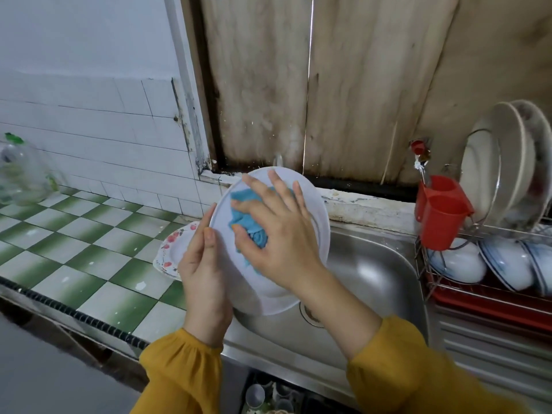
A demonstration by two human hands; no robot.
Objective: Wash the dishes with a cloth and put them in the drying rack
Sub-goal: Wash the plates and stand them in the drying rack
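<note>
Seen from the head camera, a person in mustard sleeves stands at a steel sink (373, 279) and wipes a white plate (270, 300), which is held tilted above the basin. The left hand (203, 273) grasps the plate's left rim, thumb laid on the face; its other fingers are hidden behind. The right hand (277, 231) lies spread and flat, fingers straight, pressing a blue cloth (251, 225) against the middle of the plate. The wash looks to be in mid-stroke, with the rack (493, 282), well to the right of the sink, already carrying upright plates and upturned bowls (460, 261). A second, flowered plate (173, 249) waits on the green-checked counter (74, 249) just behind the left hand. To do this step well, the cloth should probably travel in circles from the centre out to the rim, with the palm bearing down evenly. The left grip should brace against that push, since a wet plate is likely to be slippery. Holding it low over the basin would soften any drop. The back appears to want the same wipe before the plate goes right, clear of the red cup (439, 216) hung on the rack's near end.
</note>
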